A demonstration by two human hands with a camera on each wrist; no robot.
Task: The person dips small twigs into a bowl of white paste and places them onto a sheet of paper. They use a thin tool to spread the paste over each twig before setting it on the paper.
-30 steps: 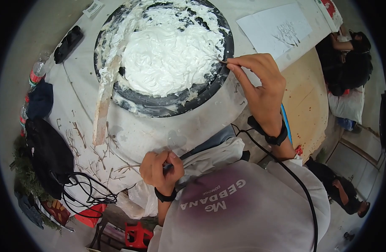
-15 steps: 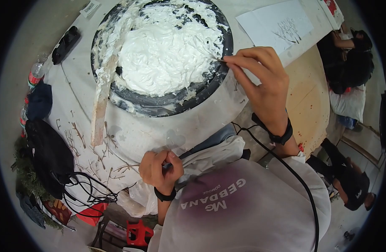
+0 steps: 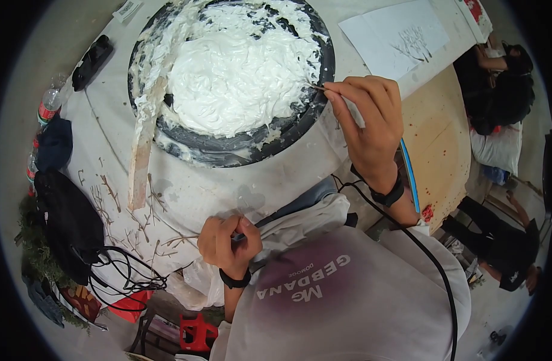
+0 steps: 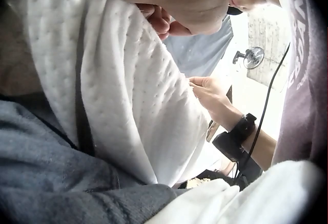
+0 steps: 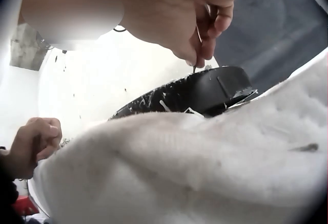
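Note:
My right hand (image 3: pixel 372 129) pinches a short thin twig (image 3: pixel 317 88) between thumb and index finger. The twig's tip reaches the edge of the white paste (image 3: pixel 234 78) in a round black basin (image 3: pixel 213 157). In the right wrist view, those fingertips sit right over the basin (image 5: pixel 205 88). A flat paste-smeared stick (image 3: pixel 141 168) leans out over the basin's left side. Near the table's front edge my left hand (image 3: pixel 228 243) stays curled, thumb against index finger, with nothing visible in it. The left wrist view shows mostly white cloth (image 4: pixel 123 80) below that hand.
Several bare twigs (image 3: pixel 112 194) lie scattered on the table's left part, near a black bag (image 3: pixel 71 222) and cables. A sheet of paper (image 3: pixel 372 36) with a tree picture lies beyond my right hand. A black cable (image 3: pixel 429 259) runs along my right arm. Another person (image 3: pixel 498 237) stands at right.
My right hand shifts and turns slightly, the twig still at the basin's right rim. My left hand stays put. The person in the background at right has moved and has an arm out.

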